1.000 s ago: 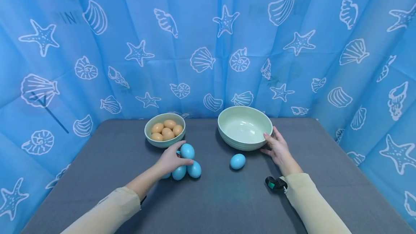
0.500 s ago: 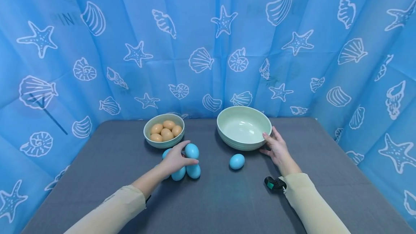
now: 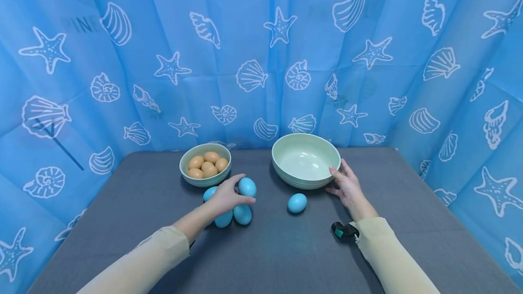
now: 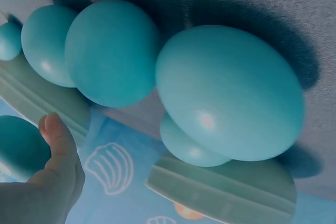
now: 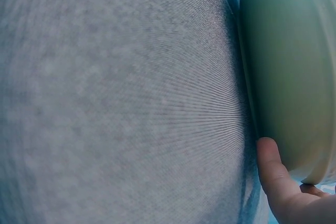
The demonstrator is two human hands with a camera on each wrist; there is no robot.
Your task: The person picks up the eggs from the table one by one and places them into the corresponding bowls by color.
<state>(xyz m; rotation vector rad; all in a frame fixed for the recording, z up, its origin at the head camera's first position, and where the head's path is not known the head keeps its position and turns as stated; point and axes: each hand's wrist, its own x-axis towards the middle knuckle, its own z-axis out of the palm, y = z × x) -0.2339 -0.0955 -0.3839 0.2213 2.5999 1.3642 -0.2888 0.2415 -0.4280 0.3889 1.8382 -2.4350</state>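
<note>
In the head view the left hand [image 3: 227, 197] pinches a blue egg [image 3: 247, 187] between thumb and fingers, above the table. Beneath and beside that hand lie several blue eggs [image 3: 243, 214], partly covered by it. The left wrist view shows the pinched egg [image 4: 20, 148] at lower left and resting eggs [image 4: 231, 93] large in front. The right hand [image 3: 349, 189] holds the right side of a large pale green bowl [image 3: 304, 183], which has nothing inside; its thumb [image 5: 270, 163] touches the bowl's outer wall [image 5: 294, 77]. One blue egg [image 3: 297, 203] rests in front of this bowl.
A smaller green bowl [image 3: 209, 182] with several brown eggs [image 3: 209, 169] stands at the back left. A black strap device [image 3: 344, 230] is at the right wrist. A blue curtain with white shells [image 3: 253, 76] hangs behind the grey table [image 3: 286, 257].
The left hand has moved to the right with the pinched blue egg, uncovering an egg at the back left of the group. The right hand stays on the large bowl.
</note>
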